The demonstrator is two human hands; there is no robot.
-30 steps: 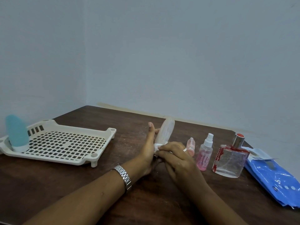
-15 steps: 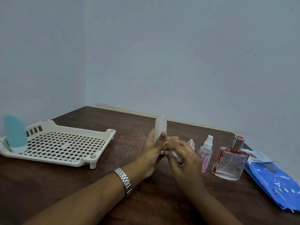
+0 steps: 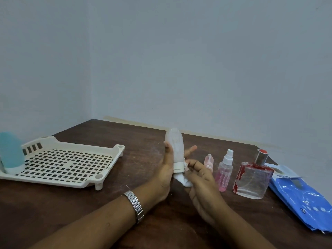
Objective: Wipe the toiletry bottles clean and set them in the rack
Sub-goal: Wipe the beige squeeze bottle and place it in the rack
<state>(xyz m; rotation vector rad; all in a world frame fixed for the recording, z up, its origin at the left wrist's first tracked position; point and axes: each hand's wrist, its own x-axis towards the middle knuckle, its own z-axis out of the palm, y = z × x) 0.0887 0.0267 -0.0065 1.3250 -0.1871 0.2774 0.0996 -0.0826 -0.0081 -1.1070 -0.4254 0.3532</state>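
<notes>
My left hand (image 3: 167,169) holds a pale translucent bottle (image 3: 175,146) upright at the table's middle, cap down. My right hand (image 3: 201,182) pinches a white wipe (image 3: 183,180) against the bottle's white cap. A cream slotted rack (image 3: 62,164) sits at the left, with a teal bottle (image 3: 9,151) standing cap down in its far left corner. To the right stand a tiny pink bottle (image 3: 209,161), a pink spray bottle (image 3: 225,171) and a square glass perfume bottle (image 3: 253,177) with red trim.
A blue pack of wipes (image 3: 301,196) lies at the right edge of the dark wooden table (image 3: 89,203). Grey walls close the table in at the back and left. A metal watch (image 3: 135,203) is on my left wrist.
The pale bottle turned in my left hand, showing its broad face now. My right hand slid the wipe down from the body to the cap.
</notes>
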